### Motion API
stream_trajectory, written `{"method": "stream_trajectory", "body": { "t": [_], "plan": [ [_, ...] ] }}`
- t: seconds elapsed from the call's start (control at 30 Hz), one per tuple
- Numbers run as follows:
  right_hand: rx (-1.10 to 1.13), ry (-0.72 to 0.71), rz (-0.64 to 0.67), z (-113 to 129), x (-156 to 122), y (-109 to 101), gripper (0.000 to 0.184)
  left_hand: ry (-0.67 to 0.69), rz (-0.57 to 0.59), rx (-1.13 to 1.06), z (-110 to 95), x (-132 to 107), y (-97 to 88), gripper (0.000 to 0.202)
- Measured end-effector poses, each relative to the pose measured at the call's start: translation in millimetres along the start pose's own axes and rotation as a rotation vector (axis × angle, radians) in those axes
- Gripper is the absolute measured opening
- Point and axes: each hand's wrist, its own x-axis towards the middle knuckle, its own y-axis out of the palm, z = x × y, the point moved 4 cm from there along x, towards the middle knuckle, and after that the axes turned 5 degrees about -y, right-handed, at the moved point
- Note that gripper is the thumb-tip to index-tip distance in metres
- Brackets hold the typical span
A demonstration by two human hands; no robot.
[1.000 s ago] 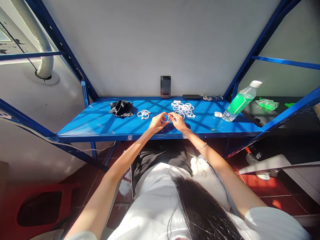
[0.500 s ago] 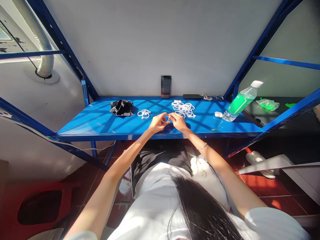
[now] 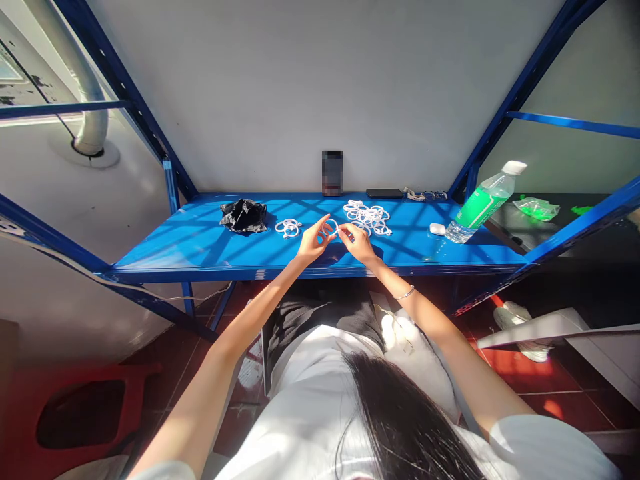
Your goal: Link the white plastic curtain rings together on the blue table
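Both hands meet over the front middle of the blue shelf [image 3: 175,243]. My left hand [image 3: 314,243] pinches a small white ring [image 3: 331,231] held up between its fingertips. My right hand [image 3: 356,241] is closed in a pinch and touches the same ring from the right. Just behind the right hand lies a large pile of white rings [image 3: 367,218]. A small cluster of white rings [image 3: 288,228] lies to the left of the hands, beside a crumpled black bag [image 3: 243,216].
A tilted green-labelled water bottle [image 3: 481,202] and a small white case [image 3: 437,229] stand at the shelf's right end. A dark phone [image 3: 332,173] leans on the back wall, with another flat dark phone [image 3: 383,193] beside it. A red stool [image 3: 70,413] sits lower left.
Both hands have lifted slightly and the left fingers have spread a little, so the white ring now shows clearly between the fingertips.
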Motion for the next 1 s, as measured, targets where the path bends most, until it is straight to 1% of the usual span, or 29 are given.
{"method": "stream_trajectory", "body": {
  "t": [0.13, 0.23, 0.33, 0.5, 0.6, 0.73, 0.93, 1.0],
  "plan": [
    [0.100, 0.046, 0.020, -1.7, 1.3, 0.2, 0.043, 0.001, 0.020, -0.014, 2.4, 0.4, 1.0, 0.053],
    [0.220, 0.097, 0.078, -7.0, 1.5, 3.5, 0.041, 0.009, 0.057, 0.003, 2.1, 0.4, 3.0, 0.049],
    [0.283, 0.101, 0.118, -10.9, 1.1, 6.9, 0.039, 0.026, 0.079, 0.038, 1.8, -0.2, 4.6, 0.046],
    [0.271, 0.083, 0.093, -12.7, 0.7, 8.1, 0.038, -0.009, 0.100, 0.096, 3.0, -1.3, 5.6, 0.042],
    [0.242, 0.072, 0.072, -12.7, 0.9, 7.9, 0.038, -0.014, 0.093, 0.084, -0.4, -1.8, 4.2, 0.040],
    [0.183, 0.052, 0.002, -13.2, 1.1, 5.3, 0.038, -0.021, 0.067, 0.028, -6.7, -1.5, 1.8, 0.045],
    [0.067, -0.018, 0.021, -9.0, -0.5, 4.8, 0.037, -0.098, 0.052, -0.034, -7.4, 0.0, 1.3, 0.052],
    [0.045, -0.040, 0.007, -7.6, -1.1, 3.9, 0.038, -0.117, 0.057, -0.063, -6.3, 0.5, 1.5, 0.053]
  ]
}}
